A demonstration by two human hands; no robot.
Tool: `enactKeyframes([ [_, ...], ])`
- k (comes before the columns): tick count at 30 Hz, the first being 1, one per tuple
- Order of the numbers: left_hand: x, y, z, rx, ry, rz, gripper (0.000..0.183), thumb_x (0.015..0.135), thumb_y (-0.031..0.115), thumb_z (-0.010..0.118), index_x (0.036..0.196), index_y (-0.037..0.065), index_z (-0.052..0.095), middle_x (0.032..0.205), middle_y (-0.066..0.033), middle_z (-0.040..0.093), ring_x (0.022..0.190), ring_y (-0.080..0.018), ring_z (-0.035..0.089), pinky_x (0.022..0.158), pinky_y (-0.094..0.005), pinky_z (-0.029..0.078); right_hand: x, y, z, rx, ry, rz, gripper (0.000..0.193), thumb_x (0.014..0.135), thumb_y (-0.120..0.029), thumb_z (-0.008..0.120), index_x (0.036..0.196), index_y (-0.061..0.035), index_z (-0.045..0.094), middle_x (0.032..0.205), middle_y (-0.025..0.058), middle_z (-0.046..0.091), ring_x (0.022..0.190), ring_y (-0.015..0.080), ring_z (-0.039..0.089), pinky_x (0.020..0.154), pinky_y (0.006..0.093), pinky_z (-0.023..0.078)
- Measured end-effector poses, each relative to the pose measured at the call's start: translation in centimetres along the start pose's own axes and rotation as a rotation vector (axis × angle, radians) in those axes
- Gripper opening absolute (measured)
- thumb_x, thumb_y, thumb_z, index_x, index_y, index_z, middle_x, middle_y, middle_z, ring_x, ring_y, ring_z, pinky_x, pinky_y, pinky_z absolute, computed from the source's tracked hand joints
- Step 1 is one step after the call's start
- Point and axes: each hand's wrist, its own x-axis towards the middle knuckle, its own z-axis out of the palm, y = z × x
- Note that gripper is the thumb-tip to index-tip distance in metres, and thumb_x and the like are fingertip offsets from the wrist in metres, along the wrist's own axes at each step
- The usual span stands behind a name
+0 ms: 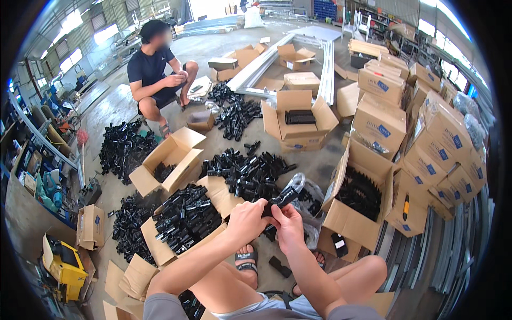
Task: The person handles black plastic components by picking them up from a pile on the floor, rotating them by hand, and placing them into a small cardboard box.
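Both my hands meet in front of my knees around a glossy black plastic part (285,197), whose kind I cannot make out. My left hand (247,218) is closed at its lower left end. My right hand (288,224) pinches it from below with thumb and fingers. Just beyond lies a heap of similar black parts (245,170) on the floor. An open carton (154,234) full of such parts stands to the left of my hands. A clear plastic bag (312,234) with black pieces in it sits to the right.
A co-worker (154,69) squats at the far left beside another black heap (125,149). To the right stand an open carton of black pieces (341,208) and stacked closed boxes (426,144). Long metal profiles (453,250) lie behind them. A yellow machine (66,266) is at lower left.
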Motion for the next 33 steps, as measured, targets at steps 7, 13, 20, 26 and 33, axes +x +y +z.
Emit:
enactKeyframes([
  [7, 1.6, -2.0, 2.2, -1.008, -0.312, -0.152, 0.041, 0.09, 0.022, 0.082, 0.118, -0.006, 0.072, 0.099, -0.0091, 0.079, 0.091, -0.01, 0.071, 0.082, -0.0294, 0.056, 1.2, -2.1, -2.9, 0.045, 0.039, 0.006, 0.013, 0.105, -0.023, 0.068, 0.106, -0.0101, 0.066, 0.101, 0.0016, 0.074, 0.089, 0.0114, 0.069, 0.079, 0.0291, 0.054],
  [13, 1.5, -3.5, 2.8, -1.076, -0.34, -0.284, 0.038, 0.093, 0.024, 0.081, 0.118, -0.003, 0.073, 0.096, -0.0033, 0.077, 0.084, -0.0046, 0.065, 0.074, -0.0239, 0.052, 2.1, -2.3, -4.5, 0.154, 0.052, 0.082, 0.02, 0.107, -0.028, 0.062, 0.109, -0.0076, 0.063, 0.09, 0.0014, 0.062, 0.083, 0.0175, 0.063, 0.08, 0.0374, 0.052],
  [20, 1.7, -3.7, 2.2, -1.088, -0.368, -0.325, 0.041, 0.094, 0.022, 0.082, 0.126, -0.002, 0.07, 0.109, -0.0044, 0.077, 0.094, -0.0066, 0.068, 0.081, -0.0242, 0.054, 1.9, -2.4, -2.0, -0.024, 0.02, -0.078, 0.021, 0.109, -0.026, 0.061, 0.114, -0.0053, 0.062, 0.091, 0.0007, 0.059, 0.083, 0.0125, 0.06, 0.079, 0.0298, 0.05],
  [26, 1.8, -3.3, 2.5, -1.255, -0.267, -0.222, 0.034, 0.095, 0.015, 0.079, 0.12, -0.006, 0.07, 0.108, -0.0085, 0.076, 0.098, -0.01, 0.07, 0.088, -0.0271, 0.056, 2.0, -2.4, -0.6, -0.307, 0.044, -0.307, 0.034, 0.113, -0.031, 0.05, 0.122, -0.0006, 0.062, 0.102, 0.005, 0.066, 0.097, 0.0136, 0.063, 0.092, 0.0312, 0.05],
  [33, 1.8, -3.0, 2.2, -1.337, -0.325, -0.218, 0.034, 0.092, 0.009, 0.081, 0.123, -0.002, 0.07, 0.111, -0.0045, 0.075, 0.099, -0.0091, 0.069, 0.09, -0.0277, 0.056, 2.1, -2.3, -0.1, -0.365, -0.082, -0.238, 0.038, 0.114, -0.03, 0.049, 0.125, 0.0038, 0.063, 0.115, 0.0089, 0.07, 0.11, 0.0153, 0.065, 0.099, 0.0311, 0.05],
])
